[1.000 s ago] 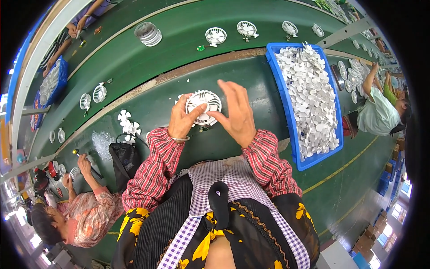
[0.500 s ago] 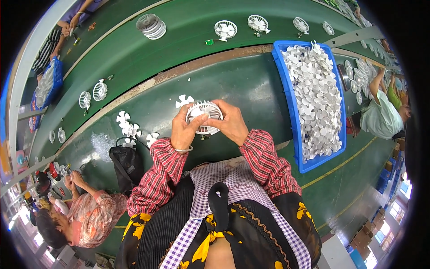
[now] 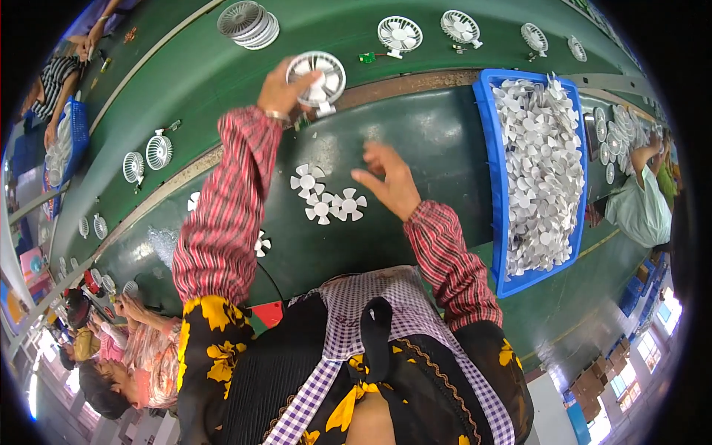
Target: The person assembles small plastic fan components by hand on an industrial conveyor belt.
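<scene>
My left hand point(image 3: 279, 90) reaches far out over the edge of the green conveyor belt, its fingers round a small white fan point(image 3: 326, 89) with a slatted round frame and white blades. A green piece, perhaps a circuit board, hangs below the fan. My right hand point(image 3: 393, 185) is in the air above the workbench, fingers apart and blurred, with nothing in it. Between my forearms, several white fan blades lie loose on the bench, among them one blade point(image 3: 307, 180) at the back and another point(image 3: 348, 204) nearest my right hand.
A blue tray point(image 3: 486, 185) heaped with white fan blades point(image 3: 538, 178) stands on the right. Along the belt point(image 3: 200, 81) lie a stack of fan grilles point(image 3: 249, 25) and several fans point(image 3: 400, 35). Co-workers sit at both sides. A clear plastic heap point(image 3: 162, 243) lies left.
My left hand has carried the fan away from me to the belt. My right hand has let go of it and shifted slightly right. Several blades now show where my hands were.
</scene>
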The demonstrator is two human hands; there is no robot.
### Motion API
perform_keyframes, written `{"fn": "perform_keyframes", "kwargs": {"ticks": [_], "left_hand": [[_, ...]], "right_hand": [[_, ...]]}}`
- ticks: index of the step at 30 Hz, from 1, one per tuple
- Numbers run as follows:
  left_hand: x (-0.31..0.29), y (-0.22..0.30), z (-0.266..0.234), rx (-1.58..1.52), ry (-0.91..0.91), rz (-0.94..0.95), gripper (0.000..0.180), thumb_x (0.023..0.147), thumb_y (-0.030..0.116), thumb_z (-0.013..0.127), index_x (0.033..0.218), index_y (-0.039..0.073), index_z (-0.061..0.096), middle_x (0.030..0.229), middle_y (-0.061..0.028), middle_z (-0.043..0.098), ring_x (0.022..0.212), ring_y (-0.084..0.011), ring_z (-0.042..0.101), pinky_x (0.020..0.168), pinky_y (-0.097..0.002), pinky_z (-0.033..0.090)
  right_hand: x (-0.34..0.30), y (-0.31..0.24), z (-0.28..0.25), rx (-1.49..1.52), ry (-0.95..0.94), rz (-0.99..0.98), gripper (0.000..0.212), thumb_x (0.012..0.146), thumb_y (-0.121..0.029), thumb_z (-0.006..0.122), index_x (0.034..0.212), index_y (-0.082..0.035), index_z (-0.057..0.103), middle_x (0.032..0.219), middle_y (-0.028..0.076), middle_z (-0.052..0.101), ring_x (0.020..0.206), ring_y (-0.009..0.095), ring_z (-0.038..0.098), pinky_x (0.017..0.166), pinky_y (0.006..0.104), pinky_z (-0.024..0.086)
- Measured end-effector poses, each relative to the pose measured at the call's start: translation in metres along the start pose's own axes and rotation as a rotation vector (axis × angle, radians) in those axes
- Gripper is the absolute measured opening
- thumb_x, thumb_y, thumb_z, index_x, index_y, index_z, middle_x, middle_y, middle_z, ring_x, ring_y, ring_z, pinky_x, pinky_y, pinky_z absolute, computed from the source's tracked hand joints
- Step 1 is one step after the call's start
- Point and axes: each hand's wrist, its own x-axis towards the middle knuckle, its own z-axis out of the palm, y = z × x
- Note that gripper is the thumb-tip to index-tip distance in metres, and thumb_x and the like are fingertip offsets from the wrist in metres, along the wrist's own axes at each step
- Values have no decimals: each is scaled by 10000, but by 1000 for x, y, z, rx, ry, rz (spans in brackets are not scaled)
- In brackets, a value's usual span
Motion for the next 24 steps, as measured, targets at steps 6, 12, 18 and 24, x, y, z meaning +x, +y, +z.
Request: {"fn": "perform_keyframes", "kwargs": {"ticks": [6,12,18,24], "left_hand": [[90,-45,-39,721,9,47,825,725,551,635,1339,85,342,1147,-237,541,1051,-340,546,857,-424,467],[44,-40,-65,582,329,68,407,742,331,685,1004,26,618,1000,-154,633,985,-283,587,855,-373,446],[-21,-102,-219,1211,692,-392,619,686,303,723,1194,70,457,1169,-211,495,1088,-366,473,908,-465,386],[-47,-120,-240,1090,508,-500,836,613,498,755,1292,172,393,1340,-170,300,1117,-393,473,919,-446,433]], "right_hand": [[-55,9,41,-433,-360,-148,370,716,-25,608,1077,-14,529,1077,164,449,971,334,496,829,391,446],[-65,24,47,-538,-297,-152,314,728,39,509,1042,23,508,1089,186,426,1000,342,491,840,400,445],[-65,11,50,-564,-332,-44,347,744,55,501,1086,4,482,1073,205,413,997,367,505,826,394,467],[-63,15,52,-635,-309,15,328,762,-4,529,1086,-39,495,1010,182,458,901,361,549,743,412,487]]}}
